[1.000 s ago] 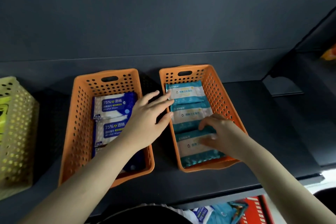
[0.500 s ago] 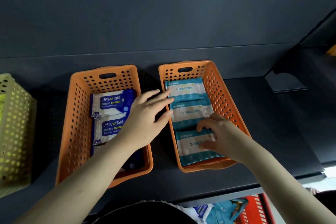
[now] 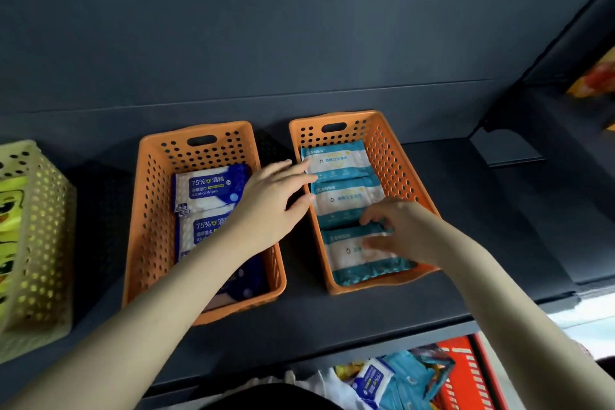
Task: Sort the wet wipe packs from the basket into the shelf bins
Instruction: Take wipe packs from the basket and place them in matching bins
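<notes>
Right hand point(image 3: 406, 231) sat in the right orange bin point(image 3: 394, 156). Its fingers point(image 3: 371, 219) were curled over the far edge of the near teal pack point(image 3: 357, 261), thumb laid on the pack's face: a loose pinch on that pack. Left hand point(image 3: 274, 201) was flat, fingers point(image 3: 296, 166) straight and slightly spread, tips reaching over the bin's left wall. Tips met either the far teal pack point(image 3: 337, 160) or the rim, couldn't tell which. Middle teal pack point(image 3: 349, 198) lay between the two sets of fingertips, all three packs in one overlapped row. Under the left wrist was the left orange bin point(image 3: 154, 210) with blue alcohol wipe packs point(image 3: 208, 188). Well below both hands, the red basket point(image 3: 466, 373) held loose packs point(image 3: 372, 379).

Handling, as a judgement: soft film pouch, light, a bit squashy, and glossy, so probably slippery. A flat press on the face would likely slide. Better hold would be the short edge or end seam, fingers over and thumb under. Not fragile. Packs overlapped like tiles, so dragging one would probably shift its neighbour; the flat left hand looked placed to steady the row.
</notes>
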